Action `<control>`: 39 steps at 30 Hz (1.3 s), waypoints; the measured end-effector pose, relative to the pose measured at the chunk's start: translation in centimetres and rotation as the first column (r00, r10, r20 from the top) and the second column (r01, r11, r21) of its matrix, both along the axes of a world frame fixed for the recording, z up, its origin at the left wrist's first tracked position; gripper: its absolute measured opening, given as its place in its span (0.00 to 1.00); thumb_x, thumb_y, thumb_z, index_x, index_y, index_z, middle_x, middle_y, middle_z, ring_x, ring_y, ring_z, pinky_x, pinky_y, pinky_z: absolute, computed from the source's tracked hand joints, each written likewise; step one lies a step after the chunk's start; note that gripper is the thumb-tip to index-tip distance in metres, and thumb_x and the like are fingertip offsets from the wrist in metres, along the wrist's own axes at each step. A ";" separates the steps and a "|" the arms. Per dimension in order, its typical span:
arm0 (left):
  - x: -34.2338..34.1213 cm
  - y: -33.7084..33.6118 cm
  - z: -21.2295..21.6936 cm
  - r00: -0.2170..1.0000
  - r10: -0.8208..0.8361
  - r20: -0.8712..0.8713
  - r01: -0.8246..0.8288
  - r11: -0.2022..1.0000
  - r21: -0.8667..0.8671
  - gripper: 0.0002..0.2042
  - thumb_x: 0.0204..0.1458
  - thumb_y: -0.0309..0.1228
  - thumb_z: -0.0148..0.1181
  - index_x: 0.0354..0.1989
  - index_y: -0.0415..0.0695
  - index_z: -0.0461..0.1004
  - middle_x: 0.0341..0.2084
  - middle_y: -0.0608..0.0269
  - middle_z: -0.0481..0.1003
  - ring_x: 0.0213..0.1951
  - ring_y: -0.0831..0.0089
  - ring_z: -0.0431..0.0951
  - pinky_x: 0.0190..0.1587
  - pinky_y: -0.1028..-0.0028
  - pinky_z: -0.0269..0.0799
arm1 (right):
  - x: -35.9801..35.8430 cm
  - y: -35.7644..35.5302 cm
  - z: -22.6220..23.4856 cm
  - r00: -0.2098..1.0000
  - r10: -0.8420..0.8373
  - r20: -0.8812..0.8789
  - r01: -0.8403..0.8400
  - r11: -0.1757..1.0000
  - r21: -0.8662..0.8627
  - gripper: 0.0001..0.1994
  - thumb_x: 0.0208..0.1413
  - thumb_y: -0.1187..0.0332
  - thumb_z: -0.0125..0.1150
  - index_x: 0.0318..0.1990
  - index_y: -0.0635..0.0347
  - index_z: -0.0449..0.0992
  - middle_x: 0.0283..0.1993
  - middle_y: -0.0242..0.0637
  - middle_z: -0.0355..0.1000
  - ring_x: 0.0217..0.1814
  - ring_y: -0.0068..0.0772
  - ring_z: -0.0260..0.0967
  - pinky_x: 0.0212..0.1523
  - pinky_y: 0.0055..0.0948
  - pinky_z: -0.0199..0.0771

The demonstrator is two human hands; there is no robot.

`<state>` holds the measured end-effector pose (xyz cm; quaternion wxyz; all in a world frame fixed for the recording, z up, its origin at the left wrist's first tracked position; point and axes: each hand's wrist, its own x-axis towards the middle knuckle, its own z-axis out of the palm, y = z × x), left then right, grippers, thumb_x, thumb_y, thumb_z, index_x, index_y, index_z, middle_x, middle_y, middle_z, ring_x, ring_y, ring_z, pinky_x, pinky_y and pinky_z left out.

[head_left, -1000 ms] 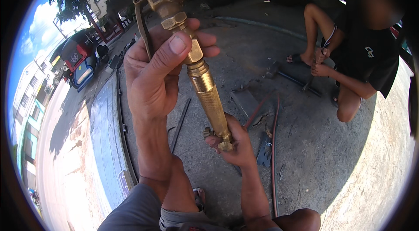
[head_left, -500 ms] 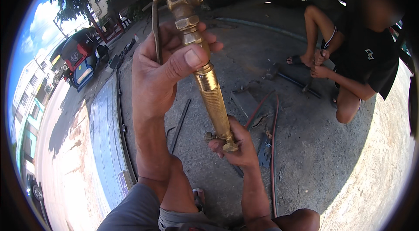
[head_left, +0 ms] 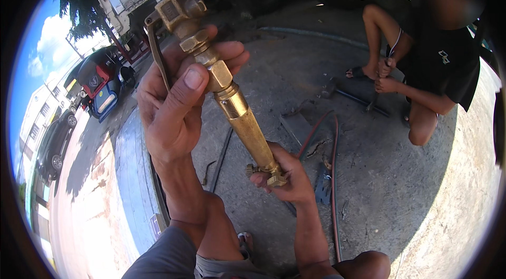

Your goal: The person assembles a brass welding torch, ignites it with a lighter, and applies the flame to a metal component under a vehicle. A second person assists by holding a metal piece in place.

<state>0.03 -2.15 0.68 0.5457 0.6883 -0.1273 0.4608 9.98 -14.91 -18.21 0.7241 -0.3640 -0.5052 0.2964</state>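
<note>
A brass cutting torch (head_left: 243, 123) with a knurled handle slants across the middle of the view, its metal tubes running out past the top edge. My left hand (head_left: 176, 94) is wrapped round its neck, thumb pressed near the hexagonal fitting, just below the valve block. The torch's lever (head_left: 156, 52) passes along that hand's palm. Low on the handle, my right hand (head_left: 290, 173) grips the end beside two small knurled knobs; some of its fingers are hidden behind the handle.
Red and green hoses (head_left: 335, 189) run over the concrete at my right. A person (head_left: 437, 68) squats at the right, holding a dark rod, near a sledgehammer (head_left: 358, 101). A pale blue panel (head_left: 134, 173) lies at the left. Parked vehicles (head_left: 97, 84) stand beyond.
The torch's head has swung left and tilted further over, my left hand moving with it. My right hand stays at the handle's end. A dark car has come into view at the left.
</note>
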 end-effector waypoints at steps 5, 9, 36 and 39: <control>-0.4 0.0 -0.1 0.968 0.249 -0.011 -0.249 0.968 -0.018 0.25 0.57 0.30 0.71 0.60 0.28 0.74 0.46 0.43 0.83 0.51 0.57 0.84 0.55 0.60 0.81 | -0.3 -0.4 0.6 1.000 0.001 -0.017 -0.001 1.000 0.008 0.35 0.53 0.73 0.78 0.68 0.68 0.69 0.51 0.45 0.81 0.48 0.28 0.79 0.48 0.32 0.78; -1.0 -0.4 0.5 0.982 0.183 -0.050 -0.184 0.983 -0.020 0.25 0.57 0.29 0.71 0.60 0.28 0.73 0.46 0.43 0.83 0.48 0.57 0.86 0.53 0.60 0.83 | -0.2 -0.6 0.9 1.000 -0.021 0.016 0.021 0.999 -0.028 0.34 0.54 0.70 0.77 0.68 0.68 0.70 0.48 0.44 0.81 0.47 0.27 0.79 0.47 0.32 0.77; 0.1 -4.0 5.0 0.990 0.036 -0.140 -0.041 0.999 -0.035 0.22 0.54 0.26 0.73 0.56 0.31 0.76 0.45 0.45 0.83 0.47 0.60 0.85 0.57 0.60 0.80 | 0.5 -4.1 4.2 0.965 0.223 -0.135 -0.220 0.975 0.039 0.30 0.59 0.72 0.71 0.67 0.69 0.67 0.31 0.34 0.75 0.25 0.19 0.72 0.20 0.22 0.70; 0.3 -3.7 4.8 0.974 0.154 -0.168 -0.152 0.988 0.029 0.21 0.55 0.28 0.73 0.55 0.31 0.76 0.44 0.45 0.83 0.46 0.60 0.85 0.55 0.61 0.81 | 0.5 -4.4 4.3 0.971 0.185 -0.153 -0.185 0.983 0.019 0.32 0.59 0.72 0.72 0.68 0.69 0.66 0.33 0.35 0.75 0.27 0.20 0.73 0.20 0.23 0.70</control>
